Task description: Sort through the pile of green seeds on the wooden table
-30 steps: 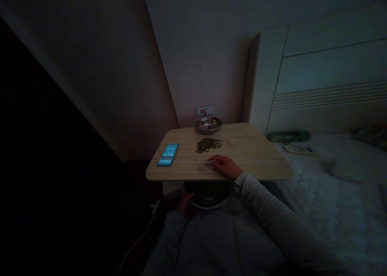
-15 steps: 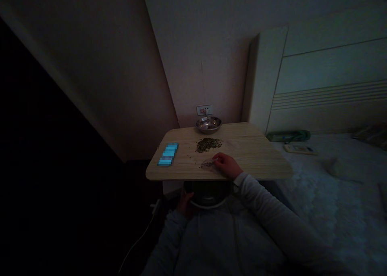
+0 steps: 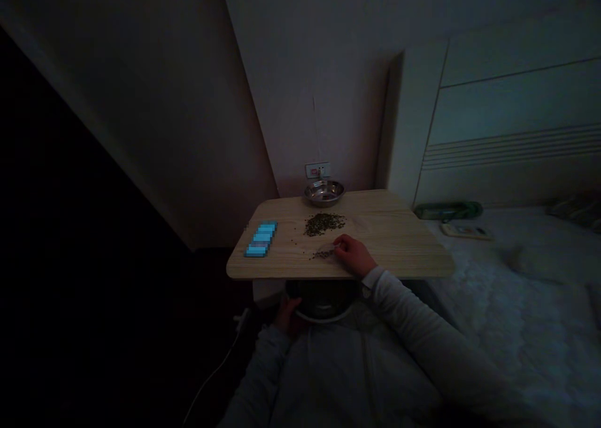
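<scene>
My right hand (image 3: pixel 355 256) rests low over the near part of the wooden table (image 3: pixel 399 240), fingers pinched on the edge of a small clear, plastic-looking piece (image 3: pixel 327 248) whose exact kind I cannot make out. A few dark grains (image 3: pixel 323 254) lie at or under that piece. Farther back is a larger spread pile of greenish grains (image 3: pixel 323 223), with several strays to its left. Below the table edge, my left hand (image 3: pixel 285 315) grips the rim of a large dark basin (image 3: pixel 323 300), which sits at my lap, partly hidden by the tabletop.
A shiny metal bowl (image 3: pixel 324 193) stands at the table's back edge, below a wall socket (image 3: pixel 318 170). A phone with a blurred screen (image 3: pixel 261 239) lies on the left. To the right is a bed (image 3: pixel 507 328) with a green bottle (image 3: pixel 448 211) and a remote control (image 3: pixel 466 231).
My right hand has shifted slightly up and to the right, with the clear piece in its fingers. My left hand keeps its place on the basin.
</scene>
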`<state>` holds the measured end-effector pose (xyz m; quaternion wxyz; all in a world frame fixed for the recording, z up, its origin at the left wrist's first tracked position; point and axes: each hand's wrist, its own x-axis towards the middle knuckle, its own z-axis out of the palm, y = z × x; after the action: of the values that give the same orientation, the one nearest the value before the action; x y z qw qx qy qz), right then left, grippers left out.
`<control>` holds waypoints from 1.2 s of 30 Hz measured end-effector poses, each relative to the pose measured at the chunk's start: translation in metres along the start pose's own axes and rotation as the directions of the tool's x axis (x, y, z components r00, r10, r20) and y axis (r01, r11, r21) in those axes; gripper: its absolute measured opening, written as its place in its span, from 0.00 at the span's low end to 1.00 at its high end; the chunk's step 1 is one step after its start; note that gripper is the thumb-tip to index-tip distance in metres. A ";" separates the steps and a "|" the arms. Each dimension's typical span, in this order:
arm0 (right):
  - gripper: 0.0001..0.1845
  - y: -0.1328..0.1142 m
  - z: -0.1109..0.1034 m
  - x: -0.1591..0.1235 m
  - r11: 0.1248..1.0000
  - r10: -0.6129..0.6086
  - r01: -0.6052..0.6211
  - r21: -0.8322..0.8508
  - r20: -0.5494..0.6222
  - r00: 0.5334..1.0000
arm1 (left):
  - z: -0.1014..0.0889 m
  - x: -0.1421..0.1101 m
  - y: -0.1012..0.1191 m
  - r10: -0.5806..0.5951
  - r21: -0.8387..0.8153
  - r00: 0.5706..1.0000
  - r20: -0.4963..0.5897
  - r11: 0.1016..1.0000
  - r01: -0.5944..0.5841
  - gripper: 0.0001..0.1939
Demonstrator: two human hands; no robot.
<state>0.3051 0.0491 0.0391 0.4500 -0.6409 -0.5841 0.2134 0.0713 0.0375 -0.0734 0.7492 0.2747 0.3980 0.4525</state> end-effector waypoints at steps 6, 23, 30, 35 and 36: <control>0.09 -0.004 -0.001 0.000 1.000 0.027 -0.026 -0.016 0.035 0.999 | 0.001 -0.004 0.000 -0.011 0.013 0.999 -0.043 1.000 0.011 0.12; 0.12 -0.001 -0.001 -0.001 1.000 -0.010 0.011 -0.004 0.096 0.995 | 0.011 -0.004 0.002 -0.080 -0.019 0.996 -0.051 0.997 0.079 0.13; 0.12 0.003 -0.001 0.001 0.999 -0.044 0.045 -0.005 0.122 0.992 | 0.006 -0.004 0.001 -0.129 -0.030 0.991 -0.031 0.991 0.128 0.15; 0.12 0.004 0.000 0.001 0.997 -0.061 0.066 -0.034 0.141 0.988 | 0.008 0.002 -0.005 -0.041 -0.023 0.999 -0.021 0.999 0.040 0.22; 0.13 0.004 0.000 0.001 0.997 -0.061 0.067 -0.039 0.144 0.988 | 0.008 0.003 -0.006 -0.038 -0.019 0.999 -0.024 0.999 0.038 0.23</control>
<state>0.3078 0.0498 0.0361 0.3995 -0.6146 -0.6395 0.2315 0.0818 0.0374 -0.0744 0.7552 0.2546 0.4082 0.4451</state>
